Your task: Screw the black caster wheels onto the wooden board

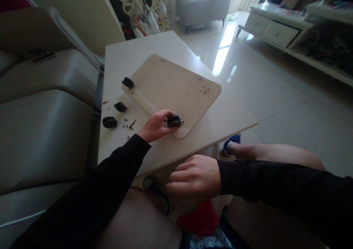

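Note:
My left hand (pixel 157 125) is closed around a black caster wheel (pixel 174 121) at the near corner of a pale rectangular board (pixel 171 87). The board lies flat on a white table, with groups of small holes near its corners. Another caster (pixel 128 82) sits at the board's left corner. My right hand (pixel 194 177) hangs over my lap below the table edge, its fingers curled; whether anything is inside them is hidden. Two loose casters, one farther back (pixel 120 106) and one nearer (pixel 109 122), rest left of the board. Several dark screws (pixel 131 124) lie beside them.
The white table (pixel 121 149) has its right corner jutting over the tiled floor. A grey sofa (pixel 41 138) stands close along the left. Behind are a grey bench (pixel 204 8) and a white cabinet (pixel 273 30). My knees are under the near edge.

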A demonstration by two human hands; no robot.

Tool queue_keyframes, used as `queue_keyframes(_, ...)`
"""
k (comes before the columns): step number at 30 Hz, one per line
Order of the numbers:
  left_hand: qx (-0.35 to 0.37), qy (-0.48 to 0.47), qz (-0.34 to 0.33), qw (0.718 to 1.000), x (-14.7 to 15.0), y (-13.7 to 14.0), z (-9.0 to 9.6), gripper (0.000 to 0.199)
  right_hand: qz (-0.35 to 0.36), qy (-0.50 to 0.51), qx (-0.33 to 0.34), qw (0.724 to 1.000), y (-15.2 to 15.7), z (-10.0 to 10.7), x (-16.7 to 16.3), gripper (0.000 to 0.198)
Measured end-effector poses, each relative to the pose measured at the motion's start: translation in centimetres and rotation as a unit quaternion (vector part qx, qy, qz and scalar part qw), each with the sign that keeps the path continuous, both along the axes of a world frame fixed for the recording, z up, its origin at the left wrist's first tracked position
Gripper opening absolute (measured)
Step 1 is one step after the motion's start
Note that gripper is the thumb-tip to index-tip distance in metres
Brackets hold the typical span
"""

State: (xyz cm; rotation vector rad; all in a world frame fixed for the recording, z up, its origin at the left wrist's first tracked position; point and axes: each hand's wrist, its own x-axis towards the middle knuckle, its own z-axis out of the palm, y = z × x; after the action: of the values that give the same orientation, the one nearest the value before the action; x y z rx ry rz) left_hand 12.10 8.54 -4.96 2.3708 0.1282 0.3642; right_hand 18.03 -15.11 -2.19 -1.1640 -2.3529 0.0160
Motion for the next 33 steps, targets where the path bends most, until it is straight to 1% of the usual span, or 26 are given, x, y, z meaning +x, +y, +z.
queue_keyframes(4, 0.021, 0.005, 0.01, 1.0, -0.05, 0.01, -0.04, 0.034, 0.003, -0.008, -0.012, 1.0, 0.0, 0.02, -0.02, 0.023)
queue_keyframes(8, -0.006, 0.007, 0.0, 1.0, -0.07, 0.01, -0.19, 0.039, 0.005, -0.017, -0.017, 1.0, -0.03, 0.04, 0.02, 0.022)
queue_keyframes(11, -0.019, 0.019, -0.003, 1.0, -0.13, -0.02, -0.24, 0.038, 0.002, -0.016, -0.012, 1.0, -0.03, 0.08, 0.05, 0.023)
queue_keyframes(16, 0.004, 0.029, 0.004, 1.0, -0.13, -0.08, -0.2, 0.035, 0.006, -0.01, -0.012, 1.0, -0.03, 0.01, 0.05, 0.024)
queue_keyframes(22, 0.013, 0.018, 0.002, 1.0, -0.06, -0.04, -0.01, 0.034, 0.006, -0.01, -0.015, 1.0, 0.07, 0.06, 0.05, 0.025)
queue_keyframes(30, 0.008, 0.0, -0.013, 1.0, -0.31, 0.05, -0.1, 0.049, 0.004, -0.007, -0.008, 1.0, -0.06, 0.22, 0.13, 0.023)
queue_keyframes(33, 0.022, -0.017, -0.023, 0.999, -0.29, 0.1, -0.35, 0.057, 0.0, -0.007, -0.007, 1.0, -0.05, 0.17, 0.05, 0.021)
